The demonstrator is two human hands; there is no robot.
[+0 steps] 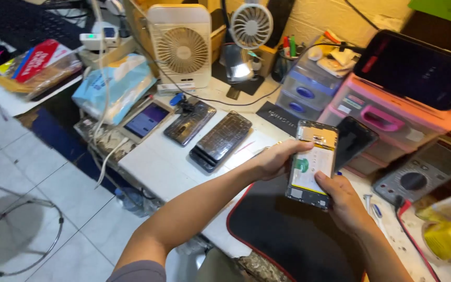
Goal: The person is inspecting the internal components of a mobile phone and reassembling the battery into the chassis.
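Both my hands hold an opened smartphone [313,163] with its back cover off, showing a white battery and a yellowish upper board. My left hand [275,159] grips its left edge, fingers curled behind it. My right hand [343,198] holds its lower right corner. The phone hangs above a black mat with a red border [283,230] on the white workbench [157,167]. A dark phone back cover [355,140] lies just right of the held phone.
Two dismantled phones [220,140] [190,122] and a lit phone [145,120] lie on the bench's left part. Two fans [181,47] [250,25], grey-blue drawers [306,86], a pink drawer box [387,112], a multimeter [424,175] and a yellow bottle [447,240] stand around. Tiled floor lies left.
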